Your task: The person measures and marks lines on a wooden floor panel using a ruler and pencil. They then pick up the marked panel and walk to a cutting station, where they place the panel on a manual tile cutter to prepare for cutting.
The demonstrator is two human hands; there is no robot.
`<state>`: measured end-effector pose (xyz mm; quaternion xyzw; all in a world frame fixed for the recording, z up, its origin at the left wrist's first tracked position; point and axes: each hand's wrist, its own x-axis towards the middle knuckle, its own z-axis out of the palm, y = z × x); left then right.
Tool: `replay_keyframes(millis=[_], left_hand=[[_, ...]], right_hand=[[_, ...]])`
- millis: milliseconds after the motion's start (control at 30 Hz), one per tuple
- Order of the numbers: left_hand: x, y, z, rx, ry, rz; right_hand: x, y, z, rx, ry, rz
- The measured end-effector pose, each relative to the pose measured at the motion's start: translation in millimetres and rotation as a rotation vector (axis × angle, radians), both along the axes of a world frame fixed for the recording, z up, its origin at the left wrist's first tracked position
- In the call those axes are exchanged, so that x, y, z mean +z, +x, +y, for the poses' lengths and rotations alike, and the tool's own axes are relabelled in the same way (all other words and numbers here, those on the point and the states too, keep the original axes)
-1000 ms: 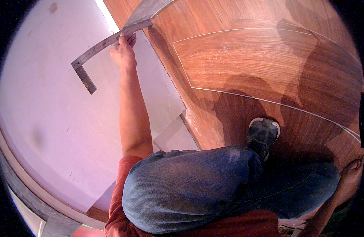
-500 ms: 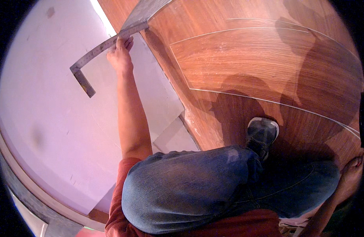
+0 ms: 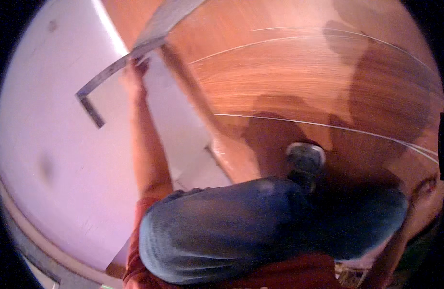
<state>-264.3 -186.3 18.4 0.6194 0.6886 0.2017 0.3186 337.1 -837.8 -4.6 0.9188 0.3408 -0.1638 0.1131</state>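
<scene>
A metal L-shaped carpenter's square (image 3: 100,79) lies across the pale sheet-like surface, its short leg toward me at the left. The fingers of my left hand (image 3: 135,72) are closed on its long arm near the far right end. Blur hides the exact grip. Past that end, a tapering grey strip (image 3: 171,21) runs toward the top edge and meets the square. My right hand (image 3: 424,190) is beside my bent knee at the far right. It is dark and smeared, so its fingers are unclear.
Pale lilac sheeting (image 3: 53,125) covers the left side. Wood-grain flooring planks (image 3: 279,82) with thin white edge lines spread to the right. My shoe (image 3: 306,159) rests on the planks, and my jeans-clad leg (image 3: 217,226) crosses the lower middle. A dark curved edge (image 3: 26,250) borders the lower left.
The view has shifted and blurred; the square and my left hand appear slightly lower and farther left. My left hand keeps its hold. My right hand appears a little higher.
</scene>
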Motion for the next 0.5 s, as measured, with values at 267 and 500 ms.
replay_keyframes(millis=[267,500], left_hand=[[44,49,-45,-0.15,0.13,-0.011],[54,150,-134,-0.483,0.2,0.369]], right_hand=[[-108,0,-79,-0.284,0.485,-0.075],[-58,-17,-13,-0.317,0.418,-0.193]])
